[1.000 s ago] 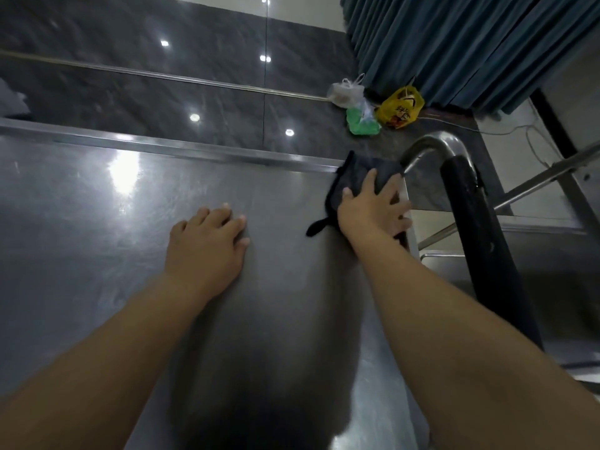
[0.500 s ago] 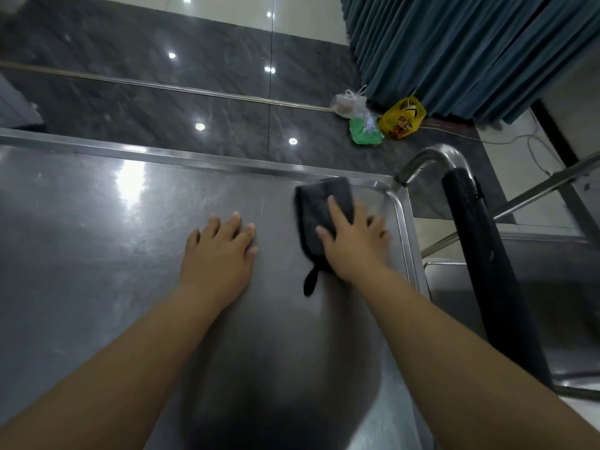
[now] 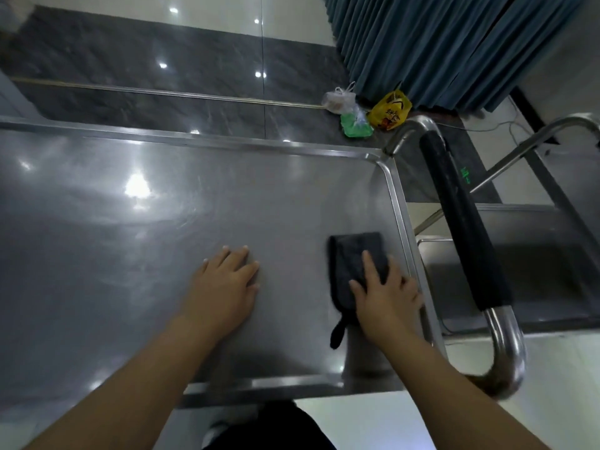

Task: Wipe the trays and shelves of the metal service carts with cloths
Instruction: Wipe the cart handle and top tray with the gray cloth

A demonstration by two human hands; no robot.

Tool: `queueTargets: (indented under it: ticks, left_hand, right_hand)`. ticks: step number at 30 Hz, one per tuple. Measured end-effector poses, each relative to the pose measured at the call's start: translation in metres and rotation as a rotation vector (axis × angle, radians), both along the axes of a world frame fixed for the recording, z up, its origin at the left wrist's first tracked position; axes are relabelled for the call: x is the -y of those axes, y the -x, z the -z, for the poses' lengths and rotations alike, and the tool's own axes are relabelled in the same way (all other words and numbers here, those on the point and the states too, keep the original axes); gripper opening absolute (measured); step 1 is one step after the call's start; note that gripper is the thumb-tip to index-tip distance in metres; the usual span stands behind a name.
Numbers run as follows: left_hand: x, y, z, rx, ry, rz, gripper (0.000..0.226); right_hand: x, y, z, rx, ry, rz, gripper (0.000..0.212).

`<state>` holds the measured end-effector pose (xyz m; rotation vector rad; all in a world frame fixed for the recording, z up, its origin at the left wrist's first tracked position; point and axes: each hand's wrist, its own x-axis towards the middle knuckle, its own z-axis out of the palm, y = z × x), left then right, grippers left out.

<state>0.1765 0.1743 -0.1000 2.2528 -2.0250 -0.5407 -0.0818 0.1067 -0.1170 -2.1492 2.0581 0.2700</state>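
Note:
The top tray (image 3: 398, 203) of a metal service cart fills most of the view, shiny and smeared. A dark grey cloth (image 3: 347, 258) lies flat on it near the right rim, a small loop hanging from its near end. My right hand (image 3: 386, 300) presses on the cloth's near half with fingers spread and straight. My left hand (image 3: 224, 284) rests flat on the bare tray, about a hand's width left of the cloth.
The cart's handle (image 3: 464, 222), black-padded on a steel tube, runs along the right end. A second metal cart (image 3: 535, 264) stands just beyond it. Plastic bags (image 3: 367, 112) lie on the floor by a blue curtain (image 3: 438, 43).
My right hand has drawn the cloth from the tray's far right corner back toward me along the right rim. My left hand has stayed planted on the tray.

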Motion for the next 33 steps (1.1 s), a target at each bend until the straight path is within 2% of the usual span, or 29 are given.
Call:
queueTargets:
  ticks: [2, 3, 6, 8, 11, 15, 20, 25, 30, 33]
  left_hand:
    - [-0.026, -0.003, -0.001, 0.004, -0.005, 0.000, 0.043]
    - [-0.039, -0.004, -0.002, 0.007, -0.002, 0.003, 0.043]
    - [-0.074, -0.008, -0.005, 0.005, 0.033, 0.019, 0.040]
    - [-0.097, -0.010, -0.004, -0.010, 0.057, 0.029, 0.037]
    - [-0.128, -0.011, -0.004, -0.016, 0.059, 0.049, 0.036]
    - [-0.169, -0.012, -0.006, -0.057, 0.113, 0.045, 0.029]
    - [-0.210, -0.017, -0.010, -0.086, 0.156, 0.057, 0.034]
    - [-0.259, -0.023, -0.011, -0.144, 0.179, -0.062, 0.030]
    - [-0.317, -0.023, 0.003, -0.150, 0.076, -0.233, 0.033]
    - [-0.350, -0.023, 0.015, -0.147, -0.011, -0.319, 0.035]
  right_hand:
    - [-0.019, 0.009, -0.006, -0.006, -0.037, 0.207, 0.067]
    - [-0.030, 0.009, -0.009, 0.003, -0.067, 0.229, 0.074]
    - [-0.071, 0.005, -0.012, 0.007, -0.154, 0.114, 0.098]
    - [-0.096, 0.001, -0.014, -0.042, -0.120, 0.022, 0.091]
    - [-0.123, -0.004, -0.020, -0.080, 0.008, 0.007, 0.063]
    - [-0.149, -0.015, -0.029, -0.046, 0.061, -0.081, 0.043]
    - [-0.194, -0.034, -0.041, 0.212, 0.033, -0.236, 0.041]
    - [-0.233, -0.050, -0.040, 0.394, -0.062, -0.358, 0.042]
    - [-0.258, -0.051, -0.027, 0.451, -0.167, -0.404, 0.043]
    - [-0.275, -0.051, -0.013, 0.391, -0.242, -0.445, 0.042]
